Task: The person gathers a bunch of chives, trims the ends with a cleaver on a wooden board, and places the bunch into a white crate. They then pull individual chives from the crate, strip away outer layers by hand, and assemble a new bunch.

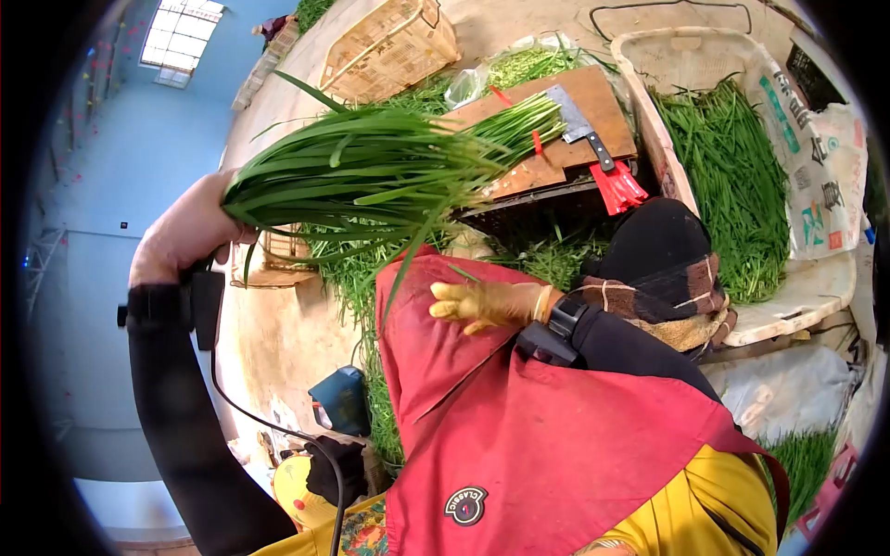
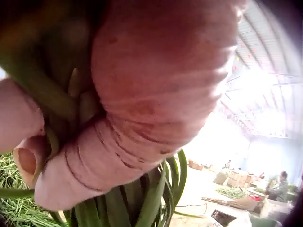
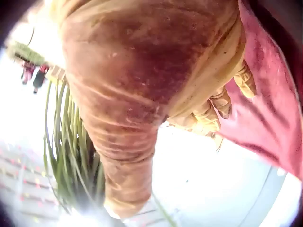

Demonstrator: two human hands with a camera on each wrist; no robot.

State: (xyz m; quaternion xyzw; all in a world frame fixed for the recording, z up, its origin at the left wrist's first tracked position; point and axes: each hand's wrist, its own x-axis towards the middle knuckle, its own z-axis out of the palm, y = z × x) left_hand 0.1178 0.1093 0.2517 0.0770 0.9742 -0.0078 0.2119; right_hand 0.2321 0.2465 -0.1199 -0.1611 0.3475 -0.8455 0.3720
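A long bunch of green garlic chives (image 1: 362, 167) stretches across the head view, its pale stem ends lying on a brown wooden board (image 1: 603, 93). My bare left hand (image 1: 195, 222) grips the leafy end, holding it out to the left. In the left wrist view, curled fingers (image 2: 142, 109) wrap round the leaves. My right hand (image 1: 491, 304), in a yellowish glove, hovers over the red apron (image 1: 547, 408) with loose fingers and nothing in it. A cleaver (image 1: 579, 125) with a black handle lies on the board beside the stem ends. Red strips (image 1: 619, 188) hang at the board's near edge.
A large crate (image 1: 649, 102) of loose chives stands at the right. Another plastic crate (image 1: 394, 51) is at the back, near a clear bag (image 1: 464, 88) of cut greens. Loose greens cover the floor around the board. A blue container (image 1: 343, 400) lies lower left.
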